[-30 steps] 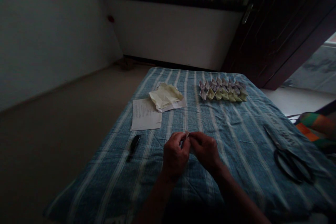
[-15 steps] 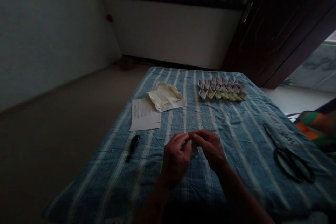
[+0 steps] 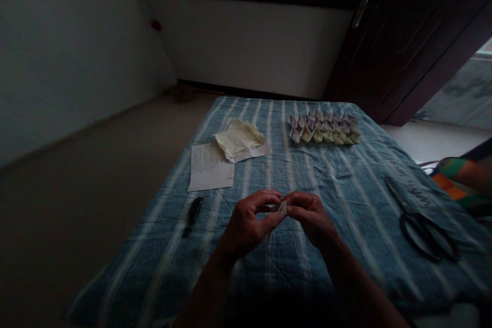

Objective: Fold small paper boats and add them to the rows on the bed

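Note:
Between my fingertips, over the near middle of the table, is a small folded piece of paper (image 3: 283, 208); its full shape is hidden by the fingers. My left hand (image 3: 251, 220) pinches it from the left with thumb and fingers. From the right, my right hand (image 3: 308, 213) grips its other side, the two hands almost touching. Several folded paper pieces (image 3: 325, 128), whitish-purple and yellowish, stand in rows at the far right. Yellowish crumpled sheets (image 3: 240, 139) lie at the far left, partly over a printed white sheet (image 3: 210, 168).
A blue striped cloth (image 3: 253, 277) covers the table. Black-handled scissors (image 3: 425, 230) lie at the right. To the left of my hands is a black utility-knife-like object (image 3: 193, 214). A dark door (image 3: 400, 25) stands beyond the far right corner, and colourful fabric (image 3: 457, 179) is beside the right edge.
Both hands have turned the paper. It shows now as a small pointed form between the fingertips, where before its sheet hung below them. My left hand has swung a little outward to the left.

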`<state>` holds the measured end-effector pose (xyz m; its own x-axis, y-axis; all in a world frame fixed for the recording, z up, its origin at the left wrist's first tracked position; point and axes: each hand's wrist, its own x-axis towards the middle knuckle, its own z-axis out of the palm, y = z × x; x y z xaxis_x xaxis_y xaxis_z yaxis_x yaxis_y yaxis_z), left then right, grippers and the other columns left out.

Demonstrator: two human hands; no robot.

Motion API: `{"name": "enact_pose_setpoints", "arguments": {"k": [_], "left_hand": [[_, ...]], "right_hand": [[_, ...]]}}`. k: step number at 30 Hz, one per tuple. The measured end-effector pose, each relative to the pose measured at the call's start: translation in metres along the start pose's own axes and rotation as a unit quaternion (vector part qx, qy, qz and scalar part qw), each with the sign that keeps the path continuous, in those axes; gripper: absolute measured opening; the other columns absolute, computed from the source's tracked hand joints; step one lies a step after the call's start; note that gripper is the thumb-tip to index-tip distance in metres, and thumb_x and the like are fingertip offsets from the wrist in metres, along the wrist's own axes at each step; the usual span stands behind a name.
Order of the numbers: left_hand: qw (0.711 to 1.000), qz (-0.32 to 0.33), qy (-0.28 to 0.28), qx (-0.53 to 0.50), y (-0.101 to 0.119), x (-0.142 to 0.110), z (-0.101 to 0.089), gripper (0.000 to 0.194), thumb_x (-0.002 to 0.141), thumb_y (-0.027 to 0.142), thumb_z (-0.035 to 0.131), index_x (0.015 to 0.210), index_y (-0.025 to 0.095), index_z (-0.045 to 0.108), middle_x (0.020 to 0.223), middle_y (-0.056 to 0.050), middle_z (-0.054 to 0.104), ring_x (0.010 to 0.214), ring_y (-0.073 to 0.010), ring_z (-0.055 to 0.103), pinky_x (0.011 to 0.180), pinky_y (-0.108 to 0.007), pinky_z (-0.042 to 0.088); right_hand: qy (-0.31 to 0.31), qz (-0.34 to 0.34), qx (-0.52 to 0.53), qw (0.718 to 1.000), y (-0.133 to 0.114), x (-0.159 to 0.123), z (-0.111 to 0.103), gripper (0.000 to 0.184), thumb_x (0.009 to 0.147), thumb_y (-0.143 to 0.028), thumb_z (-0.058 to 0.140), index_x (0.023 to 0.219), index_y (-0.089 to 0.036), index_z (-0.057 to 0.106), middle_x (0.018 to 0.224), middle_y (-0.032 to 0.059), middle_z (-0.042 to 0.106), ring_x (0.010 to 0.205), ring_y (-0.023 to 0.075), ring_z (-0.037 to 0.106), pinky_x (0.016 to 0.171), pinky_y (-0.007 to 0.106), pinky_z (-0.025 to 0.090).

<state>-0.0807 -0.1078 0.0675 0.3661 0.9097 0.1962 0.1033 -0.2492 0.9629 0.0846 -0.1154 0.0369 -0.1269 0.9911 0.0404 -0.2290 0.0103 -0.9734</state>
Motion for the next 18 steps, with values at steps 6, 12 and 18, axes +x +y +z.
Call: {"name": "enact_pose_setpoints", "arguments": {"k": [6,12,18], "left_hand": [[0.999,-0.017,-0.023,-0.016,0.0006,0.0001,-0.0032,0.008,0.076,0.021,0.066,0.082,0.017,0.070,0.107,-0.009,0.071,0.098,-0.0212,0.067,0.089,-0.035,0.055],[0.999,-0.013,-0.039,-0.002,0.0038,0.0006,-0.0068,0.007,0.078,0.021,0.065,0.078,0.017,0.071,0.102,-0.008,0.073,0.094,-0.0207,0.068,0.085,-0.034,0.055],[0.999,-0.006,-0.042,0.034,0.0002,-0.0003,-0.0062,0.007,0.076,0.020,0.067,0.081,0.019,0.072,0.100,-0.006,0.073,0.093,-0.0194,0.068,0.086,-0.033,0.054]], "right_hand": [[-0.016,-0.004,0.013,1.000,0.0032,0.0004,-0.0041,0.015,0.068,-0.035,0.073,0.065,-0.021,0.069,0.066,0.0009,0.067,0.065,0.0151,0.058,0.068,0.029,0.048],[-0.018,0.006,0.012,1.000,0.0033,-0.0002,-0.0051,0.015,0.068,-0.036,0.071,0.065,-0.021,0.070,0.064,0.0004,0.065,0.065,0.0150,0.057,0.066,0.029,0.047],[0.004,0.019,0.020,1.000,0.0043,0.0012,-0.0063,0.014,0.066,-0.033,0.071,0.062,-0.019,0.068,0.059,-0.0002,0.062,0.058,0.0124,0.052,0.057,0.025,0.043]]}}
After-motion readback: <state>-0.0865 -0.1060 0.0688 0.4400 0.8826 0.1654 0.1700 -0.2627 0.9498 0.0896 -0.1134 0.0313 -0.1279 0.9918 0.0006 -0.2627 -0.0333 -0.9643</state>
